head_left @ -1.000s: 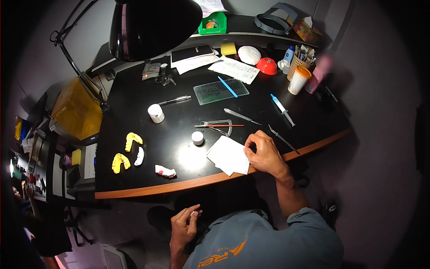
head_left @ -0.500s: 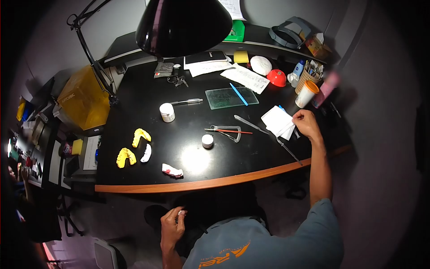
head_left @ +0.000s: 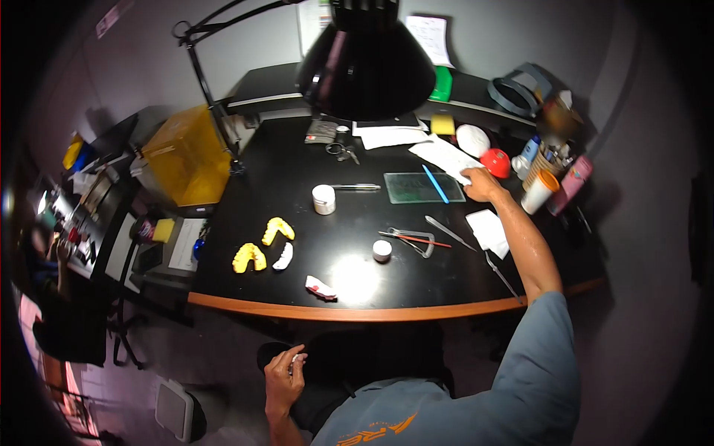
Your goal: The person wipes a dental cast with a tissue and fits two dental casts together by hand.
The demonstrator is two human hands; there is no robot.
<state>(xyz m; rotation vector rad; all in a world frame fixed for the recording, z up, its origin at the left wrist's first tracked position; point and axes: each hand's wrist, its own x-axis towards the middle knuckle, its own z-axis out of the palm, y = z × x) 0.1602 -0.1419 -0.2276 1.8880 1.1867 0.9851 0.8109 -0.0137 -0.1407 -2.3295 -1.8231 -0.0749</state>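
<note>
My left hand (head_left: pixel 285 380) is closed near my lap, pinching a small white piece (head_left: pixel 299 358) too small to name. Over the back right of the desk reaches my right hand (head_left: pixel 483 186), its bent fingers closed at the corner of a long written sheet of paper (head_left: pixel 445 156); the fingertips are partly lost against the white. Close by are a glass slab (head_left: pixel 413 192) with a blue stick (head_left: pixel 436 184) on it and a red bowl (head_left: pixel 496 163). A stack of small white papers (head_left: pixel 489 232) lies below my right forearm.
Yellow dental casts (head_left: pixel 249 258), a white cast piece (head_left: pixel 283 256) and a red-and-white piece (head_left: pixel 320 288) lie at front left. White jars (head_left: pixel 323 199), a caliper (head_left: pixel 420 241) and a spatula (head_left: pixel 450 232) sit mid-desk. A black lamp (head_left: pixel 364 74) overhangs the back. Orange-lidded bottle (head_left: pixel 540 192) stands right.
My right hand has left the small paper stack and moved back and left to the long sheet. The stack lies differently. My left hand stays near my lap. The camera view has shifted.
</note>
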